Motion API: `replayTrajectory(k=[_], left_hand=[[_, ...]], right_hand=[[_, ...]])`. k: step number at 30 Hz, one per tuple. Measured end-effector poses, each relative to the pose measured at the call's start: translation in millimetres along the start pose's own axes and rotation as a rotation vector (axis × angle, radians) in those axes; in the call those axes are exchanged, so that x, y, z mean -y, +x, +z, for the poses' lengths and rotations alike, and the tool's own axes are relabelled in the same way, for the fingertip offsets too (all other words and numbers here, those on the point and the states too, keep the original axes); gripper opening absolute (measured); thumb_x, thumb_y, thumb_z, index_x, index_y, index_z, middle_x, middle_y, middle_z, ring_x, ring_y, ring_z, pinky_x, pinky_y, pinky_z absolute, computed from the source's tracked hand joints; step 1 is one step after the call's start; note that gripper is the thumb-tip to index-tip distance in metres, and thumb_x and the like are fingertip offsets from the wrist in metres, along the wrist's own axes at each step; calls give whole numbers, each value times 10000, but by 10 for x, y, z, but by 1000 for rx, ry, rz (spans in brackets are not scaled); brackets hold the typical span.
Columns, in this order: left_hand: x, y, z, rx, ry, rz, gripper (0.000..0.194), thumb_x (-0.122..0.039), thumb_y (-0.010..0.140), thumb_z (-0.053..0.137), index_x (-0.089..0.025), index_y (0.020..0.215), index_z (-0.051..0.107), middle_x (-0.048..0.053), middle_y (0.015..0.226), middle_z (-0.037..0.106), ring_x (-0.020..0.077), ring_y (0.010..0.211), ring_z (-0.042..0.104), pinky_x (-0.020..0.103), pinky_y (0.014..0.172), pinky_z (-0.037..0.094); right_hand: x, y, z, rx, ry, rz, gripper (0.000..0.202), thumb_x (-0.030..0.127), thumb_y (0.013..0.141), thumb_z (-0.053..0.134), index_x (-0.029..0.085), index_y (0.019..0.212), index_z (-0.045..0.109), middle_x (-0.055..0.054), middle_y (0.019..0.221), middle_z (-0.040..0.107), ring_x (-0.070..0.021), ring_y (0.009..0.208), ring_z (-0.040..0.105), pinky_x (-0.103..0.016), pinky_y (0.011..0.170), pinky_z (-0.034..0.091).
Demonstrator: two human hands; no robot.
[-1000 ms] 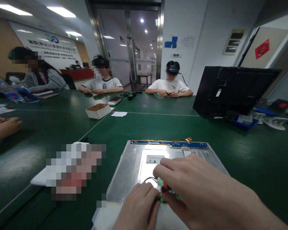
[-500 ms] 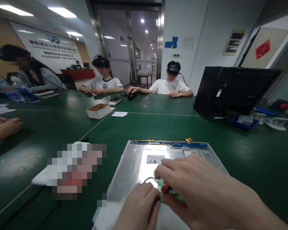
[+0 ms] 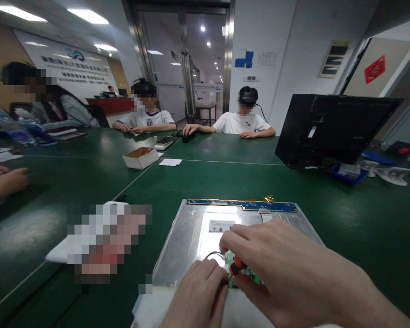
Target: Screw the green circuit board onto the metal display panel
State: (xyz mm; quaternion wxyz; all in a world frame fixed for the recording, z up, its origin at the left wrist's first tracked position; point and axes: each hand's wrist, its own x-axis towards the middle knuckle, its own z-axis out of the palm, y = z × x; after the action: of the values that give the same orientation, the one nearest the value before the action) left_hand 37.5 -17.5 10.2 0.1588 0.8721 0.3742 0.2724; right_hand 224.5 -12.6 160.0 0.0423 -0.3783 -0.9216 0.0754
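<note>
A silver metal display panel point(image 3: 172, 250) lies on the table in front of me, with a narrow blue circuit strip point(image 3: 242, 206) along its far edge. On the near part of it is a small green circuit board point(image 3: 228, 258), largely covered by my hands. My left hand point(image 3: 200, 291) is closed, its curled fingers at the board's left edge. Over the board, my right hand point(image 3: 276, 269) grips a small red-and-black tool point(image 3: 237, 265); its tip and most of its body are hidden by my fingers. A thin black cable point(image 3: 213, 253) loops beside the board.
Left of the panel lies a blurred-out white and reddish item point(image 3: 56, 255). Farther off are a white open box point(image 3: 141, 159) and a paper slip point(image 3: 171, 162). A large black monitor point(image 3: 331, 127) and a blue tray point(image 3: 348, 175) stand at right. Several people sit around the green table point(image 3: 369, 228).
My right hand has shifted slightly, and more of the green board and the red-and-black tool shows beneath it. My left hand stays put. The person at far left has leaned a little to the right.
</note>
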Motion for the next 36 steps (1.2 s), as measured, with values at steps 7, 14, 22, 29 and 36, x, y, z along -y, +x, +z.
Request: replayTrajectory(k=[7, 14, 22, 29, 36], left_hand=[[24, -25, 13, 38, 24, 0, 184, -105, 882, 436, -199, 941, 582, 87, 929, 642, 253, 877, 619, 377, 770, 532], [9, -3, -5, 41, 15, 1, 168, -118, 892, 434, -207, 932, 571, 80, 922, 640, 244, 872, 619, 350, 759, 521], [44, -34, 44, 13, 42, 28, 190, -89, 888, 406, -210, 908, 551, 68, 885, 638, 246, 824, 608, 348, 699, 485], [42, -30, 38, 52, 30, 7, 201, -95, 898, 398, -207, 931, 562, 70, 925, 646, 249, 847, 611, 362, 720, 492], [42, -26, 40, 48, 43, 7, 197, -99, 895, 413, -201, 958, 570, 84, 942, 646, 253, 865, 610, 367, 741, 499]], right_hand=[[-37, 25, 43, -44, -46, -10, 96, 191, 869, 599, 205, 910, 513, 17, 770, 619, -131, 575, 491, -279, 463, 208], [-28, -11, 27, -31, 8, -6, 118, 238, 832, 617, 216, 891, 517, 19, 798, 641, -142, 609, 517, -295, 483, 220], [-39, -2, 47, -43, -39, 17, 77, 254, 878, 591, 214, 862, 527, 23, 721, 629, -134, 552, 482, -298, 476, 184], [-35, -17, 22, -38, 23, -14, 79, 219, 844, 597, 198, 872, 526, -1, 821, 634, -139, 624, 509, -282, 493, 231], [-39, 15, 58, -70, -41, -9, 99, 209, 868, 619, 205, 878, 521, 21, 757, 626, -135, 583, 505, -291, 473, 207]])
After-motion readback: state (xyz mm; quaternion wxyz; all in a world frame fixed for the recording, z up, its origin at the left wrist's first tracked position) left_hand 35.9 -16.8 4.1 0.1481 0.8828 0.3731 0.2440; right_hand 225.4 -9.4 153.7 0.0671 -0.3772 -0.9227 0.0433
